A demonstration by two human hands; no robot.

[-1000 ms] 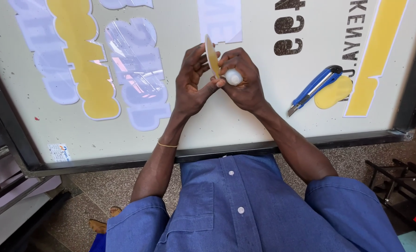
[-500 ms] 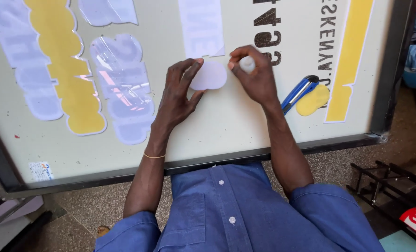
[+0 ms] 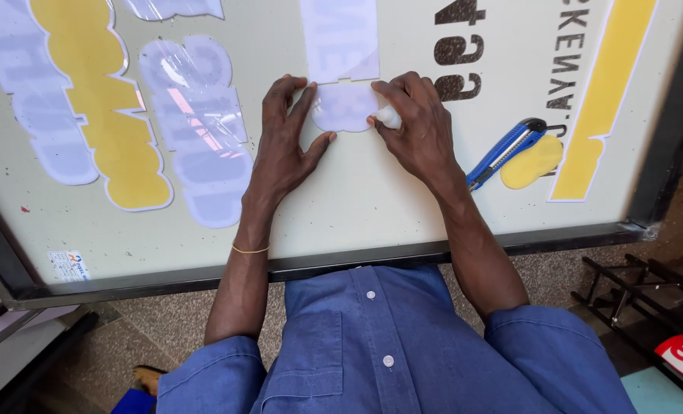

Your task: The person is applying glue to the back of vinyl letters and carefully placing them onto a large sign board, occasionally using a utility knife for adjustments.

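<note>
A pale lilac cut-out sticker piece (image 3: 343, 106) lies flat on the white sign board (image 3: 357, 199), just below a taller pale sheet (image 3: 340, 38). My left hand (image 3: 286, 142) rests spread on the board with its fingertips on the piece's left edge. My right hand (image 3: 418, 126) sits at the piece's right edge, fingers curled around a small white rounded object (image 3: 388, 116) pressed against the board.
A blue utility knife (image 3: 506, 151) lies to the right beside a yellow oval cut-out (image 3: 532, 161). A long yellow strip (image 3: 604, 96) and dark lettering are at the right, yellow and lilac letter shapes (image 3: 96, 100) at the left. A black frame (image 3: 357, 264) edges the board.
A second ago both hands held the piece lifted on edge above the board. It has since been turned face down and laid flat, with both hands now pressing on it.
</note>
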